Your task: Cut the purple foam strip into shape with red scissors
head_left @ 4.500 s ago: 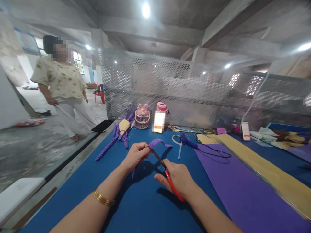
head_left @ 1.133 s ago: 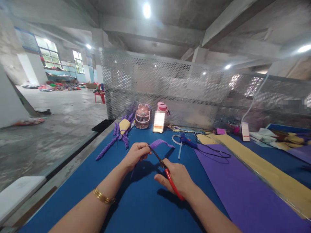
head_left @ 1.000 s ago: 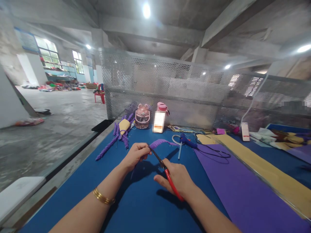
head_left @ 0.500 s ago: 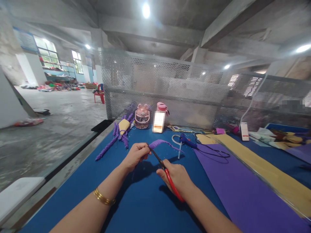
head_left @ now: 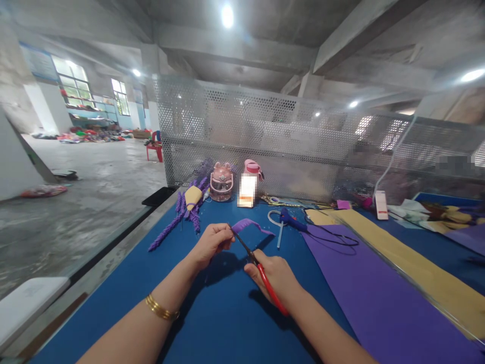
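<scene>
Left hand (head_left: 215, 243) pinches the near end of a purple strip (head_left: 245, 224) between thumb and forefinger; right hand (head_left: 276, 275) is curled round the red-handled scissors (head_left: 269, 288). Scissors tips sit right at the left fingertips; gap between blades, can't tell. Strip is up in the air above the table, arching away from the pinch, free end drooping just beside the glue stick (head_left: 280, 236). Main risk, likely: a nicked left finger, because tips and fingers are so close and the fingers hide part of the strip. A cut going too deep could sever the strip, since it's narrow and bent. Loose end could also snag on the glue stick or glue gun (head_left: 291, 220); whether the gun is hot can't be told. Table (head_left: 212, 323) is blue. Purple sheet (head_left: 341, 273) and yellow sheet (head_left: 397, 258) lie along the right; purple sprigs (head_left: 166, 235) with a yellow piece (head_left: 193, 197) on top lie back left. Pink bottle (head_left: 222, 184) and phone (head_left: 247, 194), its screen blurred, stand at the back. Behind them, perforated metal screen (head_left: 242, 126). Room: concrete ceiling (head_left: 273, 30), grey floor (head_left: 102, 182), red chair (head_left: 154, 149), mixed heap (head_left: 94, 135) under windows (head_left: 71, 78).
</scene>
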`<move>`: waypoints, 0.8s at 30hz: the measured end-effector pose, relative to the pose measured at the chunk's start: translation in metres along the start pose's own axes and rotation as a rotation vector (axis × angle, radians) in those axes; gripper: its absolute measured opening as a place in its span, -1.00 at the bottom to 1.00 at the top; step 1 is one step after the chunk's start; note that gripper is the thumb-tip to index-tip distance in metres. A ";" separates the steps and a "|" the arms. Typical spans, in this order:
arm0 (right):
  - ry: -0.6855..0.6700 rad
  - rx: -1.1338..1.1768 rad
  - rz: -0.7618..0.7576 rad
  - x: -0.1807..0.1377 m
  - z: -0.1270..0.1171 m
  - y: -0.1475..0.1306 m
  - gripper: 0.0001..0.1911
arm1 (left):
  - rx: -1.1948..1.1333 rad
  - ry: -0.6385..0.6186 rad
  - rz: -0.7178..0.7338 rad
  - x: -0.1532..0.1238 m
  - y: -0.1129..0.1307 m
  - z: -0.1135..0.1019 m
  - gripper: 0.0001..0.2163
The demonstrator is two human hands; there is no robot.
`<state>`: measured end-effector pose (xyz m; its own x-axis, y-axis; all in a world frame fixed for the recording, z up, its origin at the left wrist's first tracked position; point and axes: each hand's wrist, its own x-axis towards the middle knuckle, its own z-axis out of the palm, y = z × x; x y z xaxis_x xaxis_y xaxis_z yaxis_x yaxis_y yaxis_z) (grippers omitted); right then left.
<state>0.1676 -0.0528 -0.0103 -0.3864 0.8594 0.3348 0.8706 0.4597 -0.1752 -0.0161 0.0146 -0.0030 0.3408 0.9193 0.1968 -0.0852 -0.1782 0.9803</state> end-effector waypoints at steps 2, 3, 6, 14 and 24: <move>-0.021 0.086 0.009 0.000 -0.004 -0.001 -0.34 | -0.004 -0.008 -0.034 0.000 0.002 0.000 -0.80; -0.034 0.142 0.012 -0.001 -0.006 -0.002 -0.37 | -0.002 -0.007 -0.052 0.000 0.003 -0.001 -0.79; -0.071 0.314 0.024 -0.001 -0.010 -0.001 -0.45 | -0.013 -0.034 -0.068 -0.001 0.007 -0.002 -0.76; -0.109 0.662 -0.010 -0.002 -0.012 0.002 -0.38 | -0.069 -0.071 -0.072 -0.002 0.006 -0.004 -0.74; -0.097 0.655 -0.067 0.000 -0.012 0.000 -0.35 | -0.024 -0.036 -0.032 0.000 0.003 -0.004 -0.74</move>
<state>0.1717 -0.0555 0.0005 -0.4856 0.8264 0.2851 0.4903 0.5274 -0.6938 -0.0200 0.0159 -0.0005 0.3766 0.9113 0.1665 -0.0959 -0.1404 0.9854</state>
